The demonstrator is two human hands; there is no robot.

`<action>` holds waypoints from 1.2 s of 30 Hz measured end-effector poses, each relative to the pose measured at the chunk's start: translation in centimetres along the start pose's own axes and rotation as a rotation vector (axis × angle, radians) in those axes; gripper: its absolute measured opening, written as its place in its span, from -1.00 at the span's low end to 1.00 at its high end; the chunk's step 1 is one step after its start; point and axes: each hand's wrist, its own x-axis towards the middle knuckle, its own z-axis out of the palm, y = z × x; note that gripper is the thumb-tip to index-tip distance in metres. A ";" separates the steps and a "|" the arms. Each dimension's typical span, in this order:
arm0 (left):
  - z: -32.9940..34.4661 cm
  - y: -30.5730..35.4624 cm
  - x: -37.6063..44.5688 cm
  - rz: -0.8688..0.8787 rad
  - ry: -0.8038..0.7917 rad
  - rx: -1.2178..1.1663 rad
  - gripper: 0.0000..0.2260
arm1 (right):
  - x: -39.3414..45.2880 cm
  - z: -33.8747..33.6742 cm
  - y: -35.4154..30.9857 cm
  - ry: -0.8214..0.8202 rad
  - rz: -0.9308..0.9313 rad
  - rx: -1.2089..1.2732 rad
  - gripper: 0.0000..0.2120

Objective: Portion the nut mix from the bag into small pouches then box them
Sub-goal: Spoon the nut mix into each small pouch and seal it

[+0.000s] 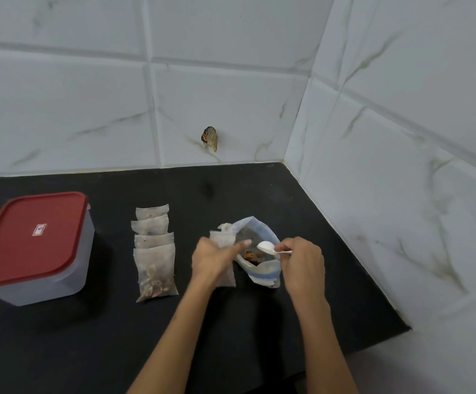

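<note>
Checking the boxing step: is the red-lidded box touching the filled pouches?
Apart. The head view shows bare black counter between the red-lidded box and the filled pouches.

Left hand (pixel 212 261) covers middle of pouch (pixel 225 275) it grips; pouch contents not readable. Spoon (pixel 271 248) handle mostly buried in right hand (pixel 302 263) (bowl load cannot tell). Bag (pixel 259 251) interior dim, only few nuts discernible. Stacked pouches (pixel 153 248) overlap, rear three mostly hidden by one in front. Box (pixel 36 248) left corner cut by frame edge; lid label too small to read. Both forearms cut off at bottom edge.
</note>
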 end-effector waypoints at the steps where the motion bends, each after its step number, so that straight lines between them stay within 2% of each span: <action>1: 0.8 -1.0 -0.1 -0.037 -0.005 -0.030 -0.17 | 0.0 0.1 -0.2 -0.031 -0.017 -0.030 -0.74; 2: 1.5 -1.6 -0.4 -0.065 -0.011 -0.074 -0.18 | 0.1 0.4 -0.3 -0.040 -0.065 -0.079 -0.77; 4: 2.5 -2.1 -1.0 -0.075 -0.022 -0.168 -0.35 | 0.4 0.8 -0.3 -0.027 -0.122 -0.137 -0.81; 7: 3.1 -2.2 -1.5 -0.044 0.017 -0.225 -0.59 | 0.4 -0.2 -1.0 -0.164 -0.045 -0.208 -0.75; 9: 3.4 -2.3 -1.6 -0.017 0.052 -0.238 -0.63 | 0.2 -0.7 -1.2 -0.143 -0.044 -0.253 -0.73; 12: 3.7 -2.5 -1.8 0.014 0.100 -0.192 -0.64 | -1.1 -0.3 -1.1 -0.061 -0.148 -0.371 -0.80; 16: 3.4 -2.3 -2.4 0.070 0.119 -0.170 -0.67 | -1.9 0.3 -1.3 -0.067 -0.170 -0.438 -0.79; 20: 3.3 -2.3 -2.3 0.043 0.081 -0.182 -0.67 | -2.3 1.1 -0.9 -0.076 -0.118 -0.456 -0.76; 22: 3.2 -2.0 -2.6 0.027 0.049 -0.191 -0.63 | -2.6 2.1 -0.3 -0.024 -0.165 -0.484 -0.76; 25: 3.1 -2.0 -2.7 0.017 0.014 -0.202 -0.50 | -2.3 2.9 0.4 0.013 -0.208 -0.419 -0.78; 28: 2.6 -2.0 -2.4 -0.021 -0.025 -0.205 -0.49 | -1.5 0.9 1.0 -0.160 -0.090 -0.261 -0.68; 32: 2.4 -2.1 -2.0 -0.039 -0.003 -0.150 -0.55 | -1.3 -0.5 2.5 0.063 -0.110 -0.047 -0.73; 36: 2.9 -2.4 -1.7 -0.043 0.013 -0.199 -0.62 | -0.1 0.7 1.4 0.060 -0.081 -0.092 -0.71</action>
